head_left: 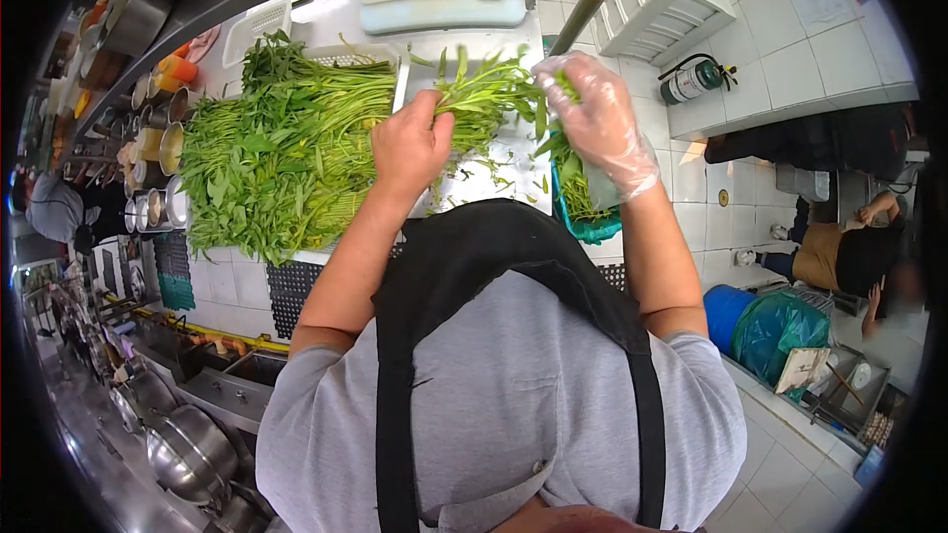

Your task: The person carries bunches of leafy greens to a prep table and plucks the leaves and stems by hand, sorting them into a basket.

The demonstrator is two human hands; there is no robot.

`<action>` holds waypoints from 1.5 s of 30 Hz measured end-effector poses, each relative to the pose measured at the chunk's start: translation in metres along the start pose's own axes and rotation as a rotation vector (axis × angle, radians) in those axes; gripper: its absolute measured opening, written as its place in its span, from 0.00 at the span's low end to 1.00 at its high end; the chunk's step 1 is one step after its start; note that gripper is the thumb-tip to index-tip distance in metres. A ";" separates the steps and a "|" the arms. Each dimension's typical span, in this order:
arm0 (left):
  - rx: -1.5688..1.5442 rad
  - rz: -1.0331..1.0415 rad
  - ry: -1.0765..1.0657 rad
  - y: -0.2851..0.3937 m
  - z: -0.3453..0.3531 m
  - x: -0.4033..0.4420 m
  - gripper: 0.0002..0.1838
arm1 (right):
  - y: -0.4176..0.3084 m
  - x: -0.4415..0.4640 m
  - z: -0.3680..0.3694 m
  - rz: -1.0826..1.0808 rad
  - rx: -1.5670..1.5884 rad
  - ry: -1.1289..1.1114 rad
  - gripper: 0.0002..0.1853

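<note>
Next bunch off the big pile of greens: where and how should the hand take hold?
I'd grip the pile's stems from above at its right edge, beside the left hand, which must first release its bunch. Stems there lie roughly parallel, so fingers can close across them; the leafy left part spreads loosely and would likely tangle.

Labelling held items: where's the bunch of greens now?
Head view, upper middle: the bunch is in the left hand, just right of the big pile, its leafy tips beside the gloved right hand.
</note>
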State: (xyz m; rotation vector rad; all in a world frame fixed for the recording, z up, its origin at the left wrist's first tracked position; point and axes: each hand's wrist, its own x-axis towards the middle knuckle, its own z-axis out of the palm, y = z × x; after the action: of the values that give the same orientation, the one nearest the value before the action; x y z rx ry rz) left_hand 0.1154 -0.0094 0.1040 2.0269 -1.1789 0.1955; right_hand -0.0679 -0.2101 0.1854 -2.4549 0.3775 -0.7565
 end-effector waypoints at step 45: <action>-0.589 -0.247 -0.105 0.011 -0.016 0.010 0.13 | 0.005 0.012 0.042 -0.343 -0.248 -0.223 0.13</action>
State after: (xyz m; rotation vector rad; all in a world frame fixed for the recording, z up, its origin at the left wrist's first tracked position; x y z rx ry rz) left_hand 0.1158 -0.0086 0.1262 1.6434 -0.8974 -0.3478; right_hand -0.0341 -0.2024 0.1587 -2.8454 -0.0411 -0.5868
